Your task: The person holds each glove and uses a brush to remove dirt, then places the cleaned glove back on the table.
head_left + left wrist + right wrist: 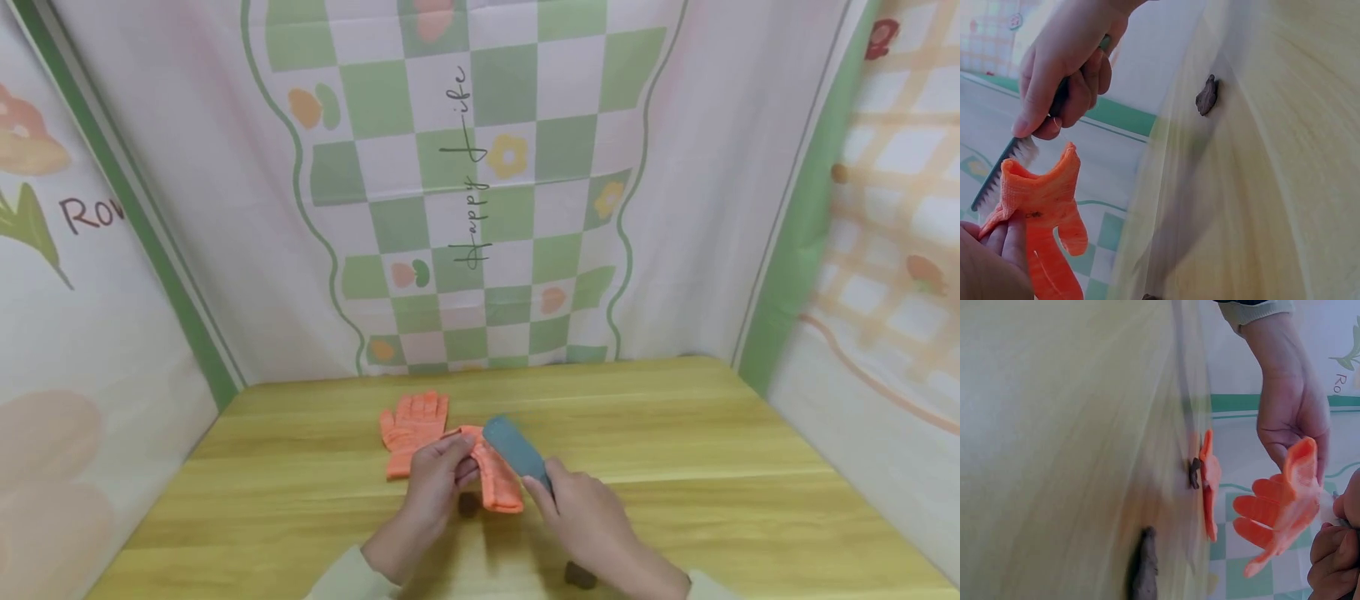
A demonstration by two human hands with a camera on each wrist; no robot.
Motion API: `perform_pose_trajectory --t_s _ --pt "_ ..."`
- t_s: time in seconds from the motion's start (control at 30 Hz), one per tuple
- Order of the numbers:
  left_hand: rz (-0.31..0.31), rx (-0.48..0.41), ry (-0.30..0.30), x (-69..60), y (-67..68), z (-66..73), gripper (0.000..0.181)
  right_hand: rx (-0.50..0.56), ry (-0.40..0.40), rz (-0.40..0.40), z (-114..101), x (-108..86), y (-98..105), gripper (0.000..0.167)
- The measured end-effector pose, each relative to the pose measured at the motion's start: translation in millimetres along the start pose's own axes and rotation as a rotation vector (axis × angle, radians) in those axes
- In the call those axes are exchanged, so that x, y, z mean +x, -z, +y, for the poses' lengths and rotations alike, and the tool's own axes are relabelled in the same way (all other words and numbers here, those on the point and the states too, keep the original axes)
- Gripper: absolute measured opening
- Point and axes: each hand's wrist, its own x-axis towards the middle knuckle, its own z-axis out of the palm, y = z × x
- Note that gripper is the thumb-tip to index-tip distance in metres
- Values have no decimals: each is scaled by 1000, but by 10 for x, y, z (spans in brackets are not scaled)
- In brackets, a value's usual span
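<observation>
An orange knit glove [498, 482] hangs above the table, its cuff pinched by my left hand [435, 483]. In the left wrist view the glove [1044, 206] shows its open cuff and a small dark mark near it. My right hand [588, 508] grips the handle of a blue-green brush [516, 450]. White bristles of the brush [997, 172] lie against or close beside the glove's cuff; exact contact is hard to tell. A second orange glove [416, 425] lies flat on the table, behind and left of the held one.
Two dark brown lumps sit on the wood-grain table [300, 500]: one lump [469, 504] below the held glove, another lump [580, 575] under my right wrist. Patterned cloth curtains [495, 208] enclose the table at the back and both sides.
</observation>
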Motion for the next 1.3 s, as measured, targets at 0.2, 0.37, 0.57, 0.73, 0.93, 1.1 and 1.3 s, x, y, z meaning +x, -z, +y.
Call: perform_pose_trajectory --t_s 0.2,0.37,0.57,0.73,0.93,1.1,1.3 --pt "12 7 -7 1 15 2 11 -21 6 -16 -11 2 -41 31" --pt "26 10 -15 5 32 3 11 -65 29 -2 -5 0 -56 30" --pt "29 -2 -16 3 30 22 10 -123 44 5 8 -3 -55 30" --pt "34 8 -18 9 39 31 10 -140 53 4 29 -12 -62 29" --pt "46 13 -21 23 49 22 9 -159 46 0 73 -25 -62 27" --pt "58 11 -32 37 66 46 11 -171 -1 -27 167 -45 -15 25" --pt "55 10 -39 48 89 62 12 -164 -42 -51 246 -37 -2 26"
